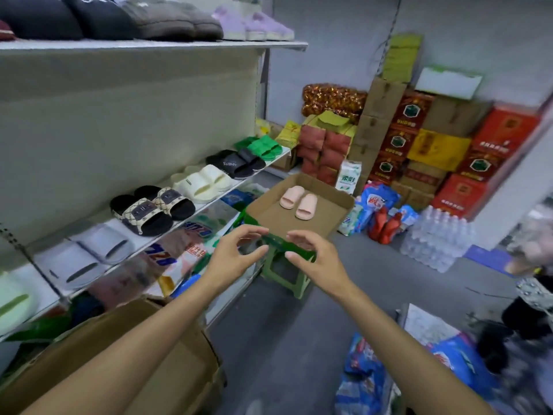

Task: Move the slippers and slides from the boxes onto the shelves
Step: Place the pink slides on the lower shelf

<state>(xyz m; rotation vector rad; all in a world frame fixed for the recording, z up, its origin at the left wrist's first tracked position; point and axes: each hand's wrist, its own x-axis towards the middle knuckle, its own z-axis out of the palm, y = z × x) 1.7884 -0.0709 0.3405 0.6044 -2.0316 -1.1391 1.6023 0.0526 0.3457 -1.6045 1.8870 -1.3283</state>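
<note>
Several pairs are already set on the middle shelf (155,235) at left. One pink pair of slides (298,202) is left in the open box (269,218) at centre. Left hand (232,254) and right hand (314,256) are held loosely spread, empty, before it.

Hands: left hand (236,253) and right hand (311,254) reach forward side by side, fingers loosely curled, holding nothing, just short of the box.
Box: open brown cardboard box (269,217) with a green printed edge, resting on a green plastic stool (284,274).
In the box: one pair of pale pink foam slides (299,202), lying side by side.
Middle shelf: white metal shelf (179,218) carrying pairs of green slides (263,146), black slides (236,163), cream slides (203,182), black-and-beige patterned slides (152,209) and grey slides (89,256).
Top shelf: dark, brown and lilac plush slippers (167,20).
Background: stacked red and brown cartons (434,145) against the wall.
</note>
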